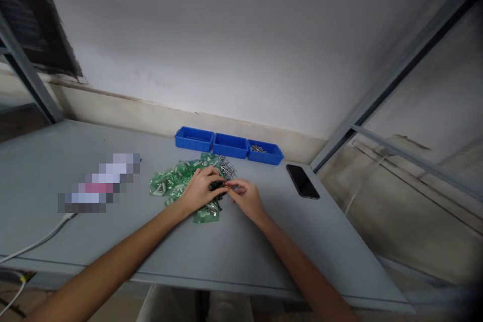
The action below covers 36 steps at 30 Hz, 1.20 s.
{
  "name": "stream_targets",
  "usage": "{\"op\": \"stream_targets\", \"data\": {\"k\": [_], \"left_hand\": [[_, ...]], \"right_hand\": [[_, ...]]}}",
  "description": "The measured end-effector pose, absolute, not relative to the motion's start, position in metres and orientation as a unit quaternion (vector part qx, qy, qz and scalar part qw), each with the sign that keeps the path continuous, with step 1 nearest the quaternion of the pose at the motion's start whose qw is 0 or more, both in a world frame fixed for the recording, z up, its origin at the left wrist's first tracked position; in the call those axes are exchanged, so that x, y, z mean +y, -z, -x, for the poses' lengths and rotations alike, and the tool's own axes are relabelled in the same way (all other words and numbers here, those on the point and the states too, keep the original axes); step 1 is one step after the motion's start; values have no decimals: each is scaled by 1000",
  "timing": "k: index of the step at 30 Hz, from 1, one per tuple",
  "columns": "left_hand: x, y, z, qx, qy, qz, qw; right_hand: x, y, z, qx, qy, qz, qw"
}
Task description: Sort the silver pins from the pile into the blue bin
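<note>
Green plastic bags [175,177] with small metal parts inside lie in a pile on the grey table. My left hand [203,187] rests over the pile's right part, its fingers closed in a pinch. Fingertip to fingertip with it, my right hand [247,197] is also pinched, at the pile's right edge. What the fingers hold between them is too small to make out. Just behind the hands lies a loose heap of thin metal pieces [226,166].
Three blue bins stand in a row at the back: left [194,145], middle [230,152] and right [269,159], the right one holding metal pieces. A black phone [302,181] lies on the right. A white cable [41,239] runs to a blurred object on the left.
</note>
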State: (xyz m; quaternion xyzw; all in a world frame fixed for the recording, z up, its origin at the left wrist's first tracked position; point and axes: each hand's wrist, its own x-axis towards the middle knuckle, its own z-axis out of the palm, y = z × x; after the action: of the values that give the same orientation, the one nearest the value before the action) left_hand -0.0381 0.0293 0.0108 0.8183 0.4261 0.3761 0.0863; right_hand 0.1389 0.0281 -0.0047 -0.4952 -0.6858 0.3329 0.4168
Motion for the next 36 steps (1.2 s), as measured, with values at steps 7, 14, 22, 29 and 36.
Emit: {"op": "stream_targets", "data": {"k": [7, 14, 22, 29, 36], "left_hand": [[35, -8, 36, 401, -444, -786, 154], [29, -15, 27, 394, -493, -744, 221], [25, -16, 19, 395, -586, -670, 226], [20, -13, 16, 374, -546, -717, 218], [23, -17, 19, 375, -562, -717, 169]], "right_hand": [[27, -8, -138, -596, -455, 493, 441], [27, -11, -138, -515, -510, 505, 469], [23, -9, -133, -564, -492, 486, 450], [19, -2, -127, -652, -465, 428, 420], [30, -22, -150, -660, -370, 457, 466]]}}
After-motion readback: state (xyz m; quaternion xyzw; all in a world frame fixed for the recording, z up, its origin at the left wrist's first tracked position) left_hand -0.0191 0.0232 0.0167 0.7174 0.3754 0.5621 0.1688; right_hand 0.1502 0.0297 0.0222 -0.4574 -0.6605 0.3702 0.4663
